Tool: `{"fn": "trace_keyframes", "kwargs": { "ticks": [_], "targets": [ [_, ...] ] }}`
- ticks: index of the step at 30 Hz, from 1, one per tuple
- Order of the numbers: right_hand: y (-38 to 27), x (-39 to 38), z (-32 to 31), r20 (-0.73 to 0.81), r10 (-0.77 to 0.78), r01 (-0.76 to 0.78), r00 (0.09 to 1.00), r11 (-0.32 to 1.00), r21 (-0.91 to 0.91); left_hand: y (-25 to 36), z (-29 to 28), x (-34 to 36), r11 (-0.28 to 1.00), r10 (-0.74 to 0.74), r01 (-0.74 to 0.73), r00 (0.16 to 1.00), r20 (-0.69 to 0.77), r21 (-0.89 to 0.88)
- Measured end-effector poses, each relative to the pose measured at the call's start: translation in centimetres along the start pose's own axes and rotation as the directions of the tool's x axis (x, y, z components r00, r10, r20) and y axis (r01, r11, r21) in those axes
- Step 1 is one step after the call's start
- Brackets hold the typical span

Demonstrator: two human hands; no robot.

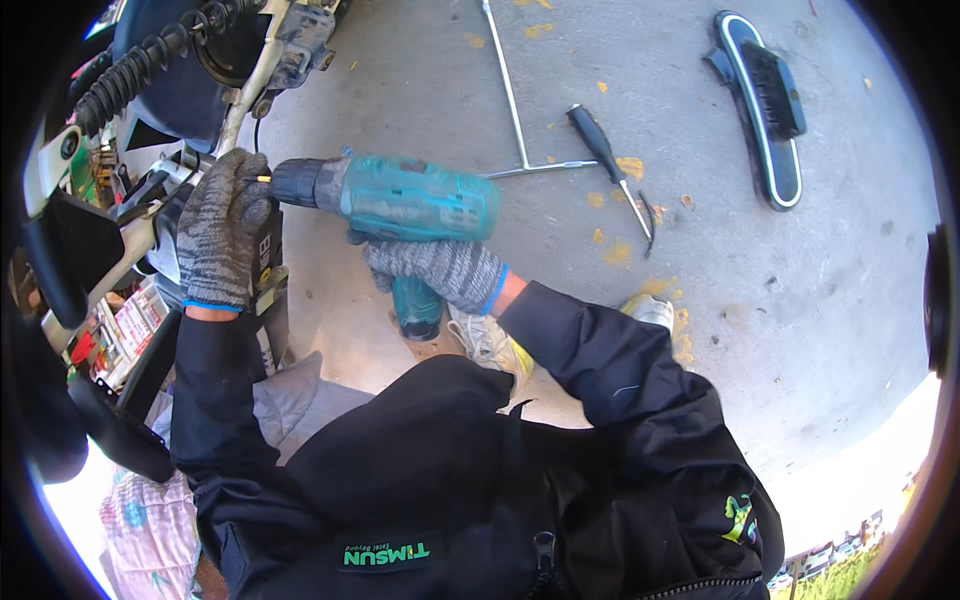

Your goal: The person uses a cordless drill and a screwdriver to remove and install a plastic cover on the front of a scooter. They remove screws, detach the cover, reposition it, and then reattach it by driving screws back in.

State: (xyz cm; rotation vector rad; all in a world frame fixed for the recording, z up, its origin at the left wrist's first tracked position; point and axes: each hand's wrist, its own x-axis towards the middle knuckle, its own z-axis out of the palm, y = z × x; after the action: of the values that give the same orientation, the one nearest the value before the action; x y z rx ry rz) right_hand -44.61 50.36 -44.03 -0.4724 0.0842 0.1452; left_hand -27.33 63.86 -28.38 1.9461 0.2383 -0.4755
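My right hand (440,270), in a grey knit glove with blue cuff, grips the handle of a teal and black cordless drill (420,195), held horizontally with its chuck toward the left. A small gold-coloured bit or pin (263,179) sticks out of the chuck. My gloved left hand (225,225) is at that tip, fingers curled against the frame area of a black and silver two-wheeled vehicle (240,105); what they grip is hidden. A coiled black spring shock (105,90) is above that hand.
On the concrete floor (750,290) lie a black-handled screwdriver (595,140), a long bent metal bar (520,145) and a black oval part with a pale rim (760,110). My shoes (485,335) are below the drill, and a quilted cloth (140,500) lies at lower left.
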Motion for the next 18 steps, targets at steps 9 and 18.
{"fn": "trace_keyframes", "kwargs": {
  "ticks": [9, 18],
  "targets": [
    [-6.3, -11.2, -9.1, 0.160, 0.106, 0.192, 0.981, -0.581, -0.791, -4.5, 1.1, -4.7, 0.996, -0.093, 0.092, 0.950, 0.298, 0.018],
    [-10.2, -8.1, -7.4, -0.195, 0.473, 0.046, 0.859, -0.451, -0.891, -5.3, 1.3, -7.4, 0.977, -0.119, 0.173, 0.925, 0.360, -0.123]
  ]
}}
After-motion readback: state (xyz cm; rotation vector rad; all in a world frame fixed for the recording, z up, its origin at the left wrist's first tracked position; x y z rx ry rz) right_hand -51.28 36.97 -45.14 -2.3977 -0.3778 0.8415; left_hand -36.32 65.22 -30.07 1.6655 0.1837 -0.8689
